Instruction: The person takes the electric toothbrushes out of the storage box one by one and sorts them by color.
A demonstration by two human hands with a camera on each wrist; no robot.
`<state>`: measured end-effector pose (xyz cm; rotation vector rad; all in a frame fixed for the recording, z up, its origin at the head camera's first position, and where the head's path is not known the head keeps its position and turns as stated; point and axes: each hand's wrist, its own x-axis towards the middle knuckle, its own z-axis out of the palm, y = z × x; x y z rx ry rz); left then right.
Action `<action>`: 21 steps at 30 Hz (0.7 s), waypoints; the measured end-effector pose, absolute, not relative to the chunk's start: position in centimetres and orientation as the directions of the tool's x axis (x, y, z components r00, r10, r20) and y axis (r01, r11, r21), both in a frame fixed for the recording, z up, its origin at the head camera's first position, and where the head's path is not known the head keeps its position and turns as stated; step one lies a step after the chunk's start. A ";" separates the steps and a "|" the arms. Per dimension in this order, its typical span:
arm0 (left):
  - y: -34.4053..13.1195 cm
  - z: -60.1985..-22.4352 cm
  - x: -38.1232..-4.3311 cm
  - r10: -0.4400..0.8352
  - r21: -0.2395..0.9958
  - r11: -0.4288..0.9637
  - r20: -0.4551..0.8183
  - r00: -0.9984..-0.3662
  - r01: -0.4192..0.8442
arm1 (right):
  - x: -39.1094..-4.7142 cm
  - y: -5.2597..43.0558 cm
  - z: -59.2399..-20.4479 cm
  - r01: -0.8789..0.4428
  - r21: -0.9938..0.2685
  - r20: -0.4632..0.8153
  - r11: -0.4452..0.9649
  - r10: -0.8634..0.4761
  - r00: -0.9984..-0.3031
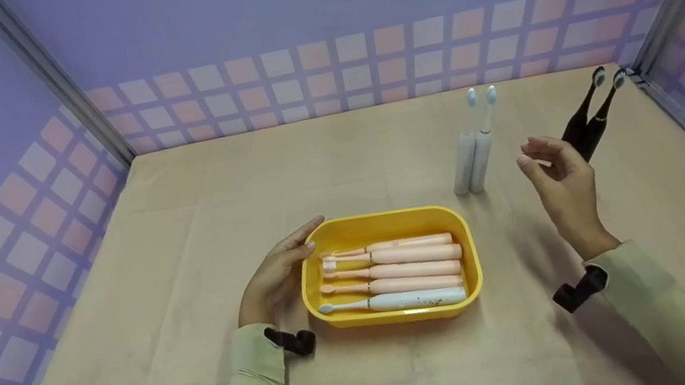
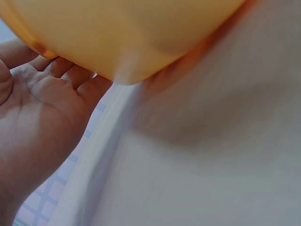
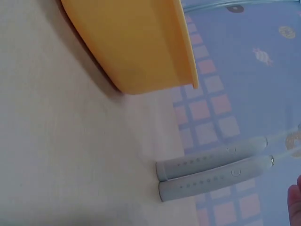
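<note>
My left hand [image 1: 279,266] grips the left end of a yellow plastic basket [image 1: 395,319], thumb over the rim and fingers along the outer wall; the left wrist view shows those fingers against the basket's side. Inside lie several pink electric toothbrushes [image 1: 416,253] and one white electric toothbrush [image 1: 418,299], heads to the left. My right hand [image 1: 567,193] hovers right of the basket, holding nothing, fingers loosely bent. To its left, two white electric toothbrushes [image 1: 473,159] stand upright side by side. Just behind it stand two black electric toothbrushes [image 1: 585,123], their lower ends partly hidden by the hand.
A pale cloth-covered table [image 1: 233,188] lies under everything. Purple panels with a checked band [image 1: 318,77] close off the back and both sides, joined by metal posts [image 1: 54,79] at the corners. Each sleeve cuff carries a black wrist device [image 1: 580,289].
</note>
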<state>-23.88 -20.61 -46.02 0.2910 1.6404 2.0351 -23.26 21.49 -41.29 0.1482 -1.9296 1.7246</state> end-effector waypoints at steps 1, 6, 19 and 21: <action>-20.6 -46.0 -23.9 0.506 0.956 -0.147 -0.147 -0.850 -0.253 | -23.1 21.2 -41.2 -0.420 -0.889 0.454 0.181 0.247 -0.856; -20.5 -46.0 -23.9 0.503 0.954 -0.153 -0.149 -0.852 -0.257 | -22.6 20.1 -41.1 -0.390 -0.888 0.427 0.243 0.128 -0.895; -20.4 -45.9 -23.8 0.503 0.957 -0.144 -0.150 -0.851 -0.254 | -21.9 18.0 -40.4 -0.382 -0.844 0.331 0.377 -0.193 -0.923; -20.4 -46.0 -23.8 0.504 0.955 -0.148 -0.151 -0.850 -0.257 | -22.0 17.6 -40.2 -0.389 -0.838 0.316 0.382 -0.242 -0.918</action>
